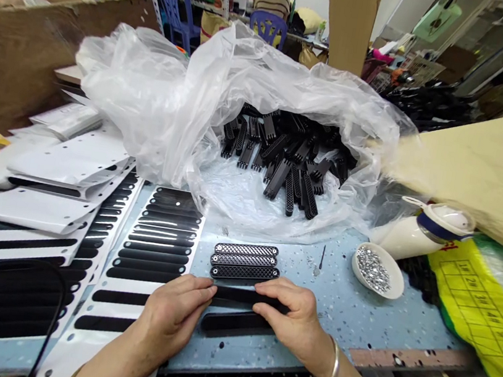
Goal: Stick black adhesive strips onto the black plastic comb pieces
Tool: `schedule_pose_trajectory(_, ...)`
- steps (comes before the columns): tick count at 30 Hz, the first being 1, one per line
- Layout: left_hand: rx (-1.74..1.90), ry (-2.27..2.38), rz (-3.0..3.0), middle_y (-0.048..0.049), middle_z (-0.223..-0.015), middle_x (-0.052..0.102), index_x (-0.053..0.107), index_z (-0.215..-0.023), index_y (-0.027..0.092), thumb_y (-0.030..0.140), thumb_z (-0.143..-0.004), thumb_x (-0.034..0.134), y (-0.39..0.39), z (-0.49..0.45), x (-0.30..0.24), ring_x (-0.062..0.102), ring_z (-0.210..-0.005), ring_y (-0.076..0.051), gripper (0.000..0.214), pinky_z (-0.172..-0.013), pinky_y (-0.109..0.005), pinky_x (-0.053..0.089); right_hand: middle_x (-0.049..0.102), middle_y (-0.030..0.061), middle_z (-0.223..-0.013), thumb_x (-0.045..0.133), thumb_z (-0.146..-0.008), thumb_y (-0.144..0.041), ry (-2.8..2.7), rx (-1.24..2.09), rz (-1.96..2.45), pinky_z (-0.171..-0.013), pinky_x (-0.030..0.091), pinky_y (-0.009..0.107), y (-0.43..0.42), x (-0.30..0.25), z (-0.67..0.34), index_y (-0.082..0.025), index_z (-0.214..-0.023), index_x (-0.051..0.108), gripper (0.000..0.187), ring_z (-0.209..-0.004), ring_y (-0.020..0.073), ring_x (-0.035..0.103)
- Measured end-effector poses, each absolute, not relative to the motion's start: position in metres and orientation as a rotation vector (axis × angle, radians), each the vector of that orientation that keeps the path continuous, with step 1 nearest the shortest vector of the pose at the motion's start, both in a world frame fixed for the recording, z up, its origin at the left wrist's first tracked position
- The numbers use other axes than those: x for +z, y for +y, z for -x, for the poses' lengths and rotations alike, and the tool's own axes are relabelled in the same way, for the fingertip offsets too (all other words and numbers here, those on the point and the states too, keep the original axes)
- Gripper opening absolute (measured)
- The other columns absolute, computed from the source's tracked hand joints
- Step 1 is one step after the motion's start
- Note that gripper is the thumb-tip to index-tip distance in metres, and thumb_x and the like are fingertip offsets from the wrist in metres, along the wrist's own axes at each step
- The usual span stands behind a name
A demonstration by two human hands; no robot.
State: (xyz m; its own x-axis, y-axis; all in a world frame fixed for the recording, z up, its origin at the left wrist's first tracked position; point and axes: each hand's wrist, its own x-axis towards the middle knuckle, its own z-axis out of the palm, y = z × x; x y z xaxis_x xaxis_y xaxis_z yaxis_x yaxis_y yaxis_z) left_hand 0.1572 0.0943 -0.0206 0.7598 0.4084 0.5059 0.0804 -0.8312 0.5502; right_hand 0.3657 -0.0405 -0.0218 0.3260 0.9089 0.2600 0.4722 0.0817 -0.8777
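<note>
Near the front edge of the blue speckled table, a flat black strip [236,297] lies crosswise between my hands. My left hand [179,306] pinches its left end, with thumb and fingers pressed together. At the other end, the thumb and fingers of my right hand [292,313] close on it from both sides. A second smooth black strip [235,325] lies just nearer to me, partly under my right hand. Just beyond are three black cross-hatched bars [245,261], set side by side, with small silvery dots at their ends.
A clear plastic bag [196,112] spills black plastic pieces [284,155]. Sheets of black stickers [155,237] lie left. On the right are a white bowl [395,283] of small shiny metal pieces, a cream bottle [404,235] and a yellow sack [478,308]. Another person [272,1] sits behind.
</note>
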Motion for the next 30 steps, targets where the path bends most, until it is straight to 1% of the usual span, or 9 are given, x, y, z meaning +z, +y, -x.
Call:
schedule_pose_trajectory(3,0.915,0.343,-2.459,-0.0096,-0.092,0.076,0.07,-0.101,0.015,0.005,-0.088,0.054,0.094,-0.159,-0.023,0.073,-0.08,-0.019,0.023,-0.073,-0.028,0.06,0.077,0.0093,-0.087,0.073,-0.077,-0.011,-1.34,0.514,1.504,-0.072,0.06,0.036,-0.042,-0.021,-0.367,-0.017,-0.096,0.078,0.02,-0.08,0.0223,0.072)
schedule_pose_trajectory(7,0.913,0.336,-2.471,-0.0099,-0.093,0.075,0.07,-0.101,0.014,0.004,-0.088,0.054,0.094,-0.159,-0.024,0.072,-0.081,-0.019,0.023,-0.074,-0.028,0.06,0.077,0.0116,-0.091,0.073,-0.077,-0.01,-1.425,0.473,1.475,-0.072,0.06,0.037,-0.043,-0.02,-0.368,-0.016,-0.096,0.078,0.021,-0.081,0.0238,0.073)
schedule_pose_trajectory(15,0.926,0.309,-2.493,-0.0108,-0.091,0.075,0.07,-0.1,0.013,0.004,-0.088,0.053,0.095,-0.159,-0.022,0.072,-0.079,-0.019,0.022,-0.072,-0.028,0.061,0.077,0.0101,-0.094,0.074,-0.077,-0.012,-1.322,0.644,1.514,-0.076,0.061,0.035,-0.046,-0.021,-0.373,-0.021,-0.101,0.077,0.026,-0.084,0.0218,0.073)
schedule_pose_trajectory(20,0.902,0.301,-2.499,-0.0109,-0.092,0.075,0.069,-0.101,0.013,0.004,-0.088,0.053,0.096,-0.159,-0.022,0.072,-0.082,-0.019,0.022,-0.075,-0.027,0.06,0.077,0.011,-0.095,0.073,-0.079,-0.012,-1.32,0.695,1.49,-0.077,0.06,0.035,-0.047,-0.022,-0.376,-0.019,-0.102,0.077,0.024,-0.086,0.0213,0.072)
schedule_pose_trajectory(30,0.908,0.3,-2.494,-0.0104,-0.093,0.075,0.069,-0.101,0.014,0.004,-0.088,0.053,0.096,-0.159,-0.021,0.072,-0.082,-0.019,0.023,-0.074,-0.027,0.06,0.077,0.0107,-0.096,0.069,-0.083,-0.014,-1.471,0.597,1.47,-0.077,0.059,0.035,-0.045,-0.018,-0.378,-0.018,-0.107,0.076,0.024,-0.086,0.0211,0.072)
